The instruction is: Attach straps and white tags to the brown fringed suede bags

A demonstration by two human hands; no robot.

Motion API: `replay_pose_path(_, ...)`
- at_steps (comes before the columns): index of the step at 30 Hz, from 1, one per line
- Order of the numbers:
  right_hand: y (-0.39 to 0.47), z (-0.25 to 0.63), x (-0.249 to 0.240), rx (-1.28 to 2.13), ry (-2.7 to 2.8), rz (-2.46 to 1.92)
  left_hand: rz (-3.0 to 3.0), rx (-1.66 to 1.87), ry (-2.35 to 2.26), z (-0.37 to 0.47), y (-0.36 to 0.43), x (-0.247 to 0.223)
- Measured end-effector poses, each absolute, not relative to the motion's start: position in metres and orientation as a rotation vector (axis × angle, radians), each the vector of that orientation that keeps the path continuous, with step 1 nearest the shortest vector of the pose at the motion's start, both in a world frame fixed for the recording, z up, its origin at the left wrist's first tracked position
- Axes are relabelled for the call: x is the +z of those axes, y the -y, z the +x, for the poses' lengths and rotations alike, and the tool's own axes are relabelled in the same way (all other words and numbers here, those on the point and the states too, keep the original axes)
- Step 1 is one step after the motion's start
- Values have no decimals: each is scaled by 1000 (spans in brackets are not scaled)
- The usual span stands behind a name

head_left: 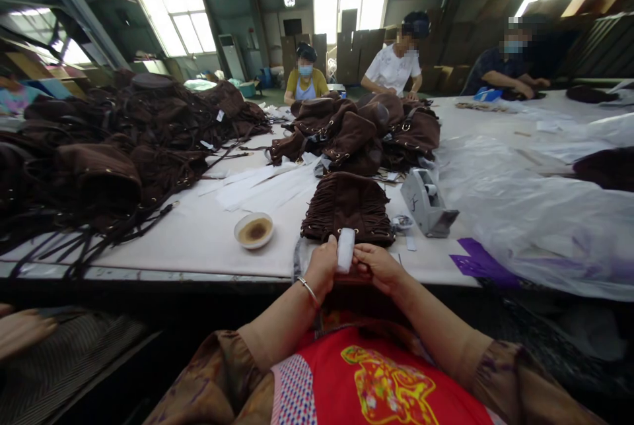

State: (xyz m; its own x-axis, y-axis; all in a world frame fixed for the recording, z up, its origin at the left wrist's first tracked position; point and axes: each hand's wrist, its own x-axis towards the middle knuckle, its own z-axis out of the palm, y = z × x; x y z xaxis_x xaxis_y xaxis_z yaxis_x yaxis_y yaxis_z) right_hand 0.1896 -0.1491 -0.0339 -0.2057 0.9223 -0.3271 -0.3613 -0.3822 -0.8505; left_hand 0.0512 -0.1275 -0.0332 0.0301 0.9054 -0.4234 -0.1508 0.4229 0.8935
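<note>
The brown bag [352, 204] is lying on the table [198, 243], right in front of the person. The left hand [321, 265] is pinching the side of the white wrap [345, 250] at the bag's near edge, maybe to stop it slipping. The right hand [380, 266] is holding its fingers close together just beside the wrap; I cannot tell what is between them. A bowl [254, 231] is sitting on the left and a gray tape holder [426, 204] on the right, probably for easy reaching.
</note>
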Motion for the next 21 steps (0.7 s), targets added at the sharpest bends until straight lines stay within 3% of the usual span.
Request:
replay_pose_path(7,174,187,-37,1726,721,-1186,642,614,-1055,25,155,-17)
replay_pose_path(13,191,186,-41,1675,728,-1281,772,745,-1148,11,171,-9)
replay_pose_path(18,202,190,-38,1593,879,-1359,1578,1035,-1444,-17,145,8)
replay_pose_path(21,197,195,-34,1451,1108,-1451,2213,918,-1555,-28,115,5)
